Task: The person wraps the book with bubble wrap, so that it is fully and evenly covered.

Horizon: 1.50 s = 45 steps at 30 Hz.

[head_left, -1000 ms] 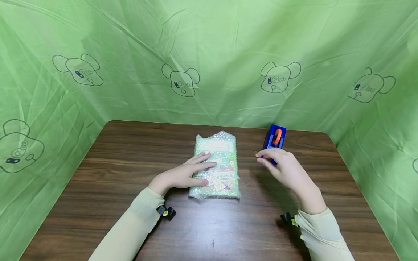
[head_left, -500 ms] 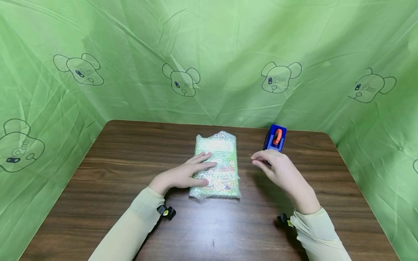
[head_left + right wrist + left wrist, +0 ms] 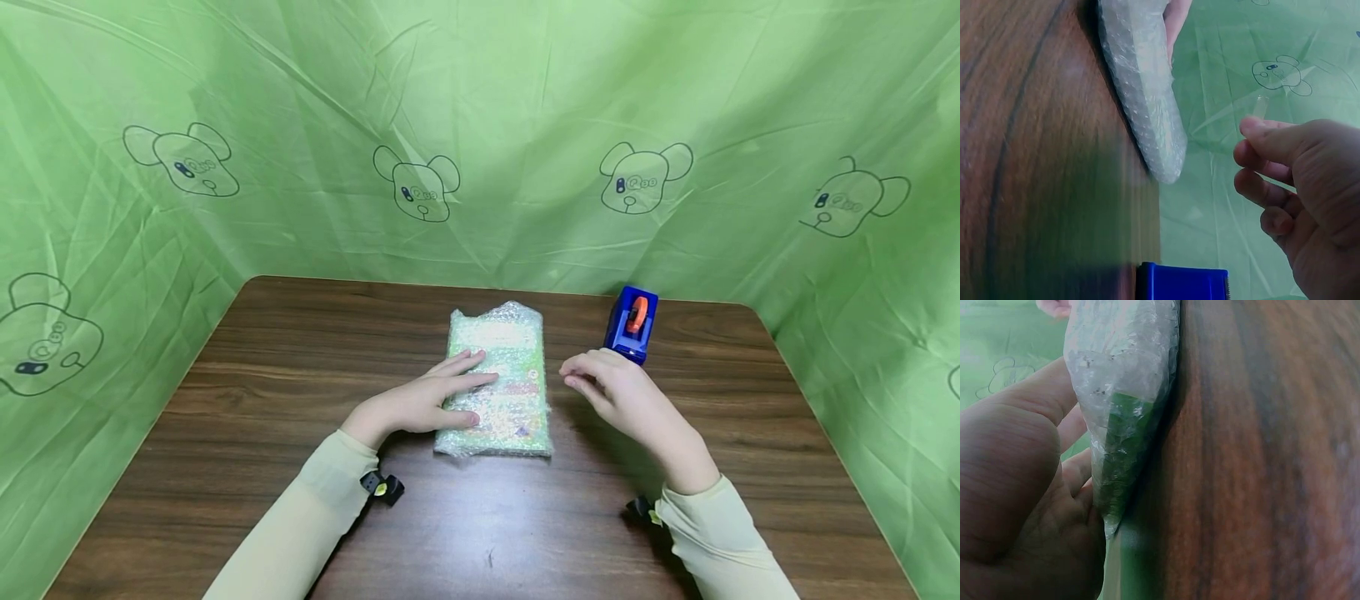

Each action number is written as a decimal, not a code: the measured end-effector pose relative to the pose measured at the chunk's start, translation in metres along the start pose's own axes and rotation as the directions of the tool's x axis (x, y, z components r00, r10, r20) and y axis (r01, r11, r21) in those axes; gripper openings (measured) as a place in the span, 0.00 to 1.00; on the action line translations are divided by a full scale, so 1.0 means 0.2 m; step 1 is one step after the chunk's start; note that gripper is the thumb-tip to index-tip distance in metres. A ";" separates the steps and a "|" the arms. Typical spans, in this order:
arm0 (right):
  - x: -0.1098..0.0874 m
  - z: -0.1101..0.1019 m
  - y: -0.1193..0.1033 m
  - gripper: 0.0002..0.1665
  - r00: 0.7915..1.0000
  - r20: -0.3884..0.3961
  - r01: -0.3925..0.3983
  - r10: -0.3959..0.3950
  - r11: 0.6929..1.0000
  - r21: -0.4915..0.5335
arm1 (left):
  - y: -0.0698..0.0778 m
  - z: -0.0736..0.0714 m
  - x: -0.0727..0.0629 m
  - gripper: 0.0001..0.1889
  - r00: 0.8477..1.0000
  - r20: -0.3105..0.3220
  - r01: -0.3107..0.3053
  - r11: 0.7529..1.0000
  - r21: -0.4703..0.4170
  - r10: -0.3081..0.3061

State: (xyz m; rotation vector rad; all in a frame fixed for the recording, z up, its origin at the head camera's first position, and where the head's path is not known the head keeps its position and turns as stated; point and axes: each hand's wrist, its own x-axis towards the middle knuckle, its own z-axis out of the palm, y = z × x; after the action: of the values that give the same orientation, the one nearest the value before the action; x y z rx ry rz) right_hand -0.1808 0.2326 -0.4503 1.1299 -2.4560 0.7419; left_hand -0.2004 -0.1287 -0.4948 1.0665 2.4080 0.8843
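A flat green book-like item in bubble wrap lies on the table. My left hand rests on its left half, fingers spread and straight; the left wrist view shows the palm beside the wrapped edge. To the right of the package, my right hand is raised over the table. In the right wrist view a short strip of clear tape sticks up from between the thumb and index finger, pinched there. The other fingers are curled. Behind this hand stands a blue tape dispenser with an orange roll hub.
The dark wooden table ends at a green cloth backdrop with bear-head outlines, which also closes in both sides. The dispenser's serrated end shows low in the right wrist view.
My right hand has moved left, away from the tape dispenser and closer to the package, uncovering more of the dispenser. The left hand and the package have stayed in place.
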 end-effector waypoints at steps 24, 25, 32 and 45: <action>0.07 0.07 -0.02 0.05 0.997 0.054 -0.053 0.055 0.998 -0.034 | -0.02 0.00 -0.01 0.38 1.000 -0.010 0.002 1.000 0.002 -0.002; 0.07 0.07 -0.02 0.04 0.997 0.057 -0.056 0.059 0.998 -0.038 | -0.02 0.00 -0.01 0.38 1.000 -0.011 0.001 1.000 0.002 0.000; 0.08 0.10 0.01 0.05 0.999 -0.004 -0.044 0.044 0.998 -0.042 | -0.01 0.00 0.00 0.38 1.000 -0.001 -0.006 1.000 0.002 0.006; 0.19 0.10 0.02 0.05 0.986 0.076 -0.151 0.146 0.986 0.074 | -0.01 0.00 0.00 0.38 1.000 -0.001 -0.003 1.000 0.001 0.003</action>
State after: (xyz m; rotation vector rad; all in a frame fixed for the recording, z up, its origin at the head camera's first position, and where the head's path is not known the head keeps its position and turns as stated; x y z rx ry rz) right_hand -0.2091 0.2000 -0.4484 1.0248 -2.6139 0.8639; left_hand -0.2014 -0.1297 -0.4959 1.0711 2.4087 0.8849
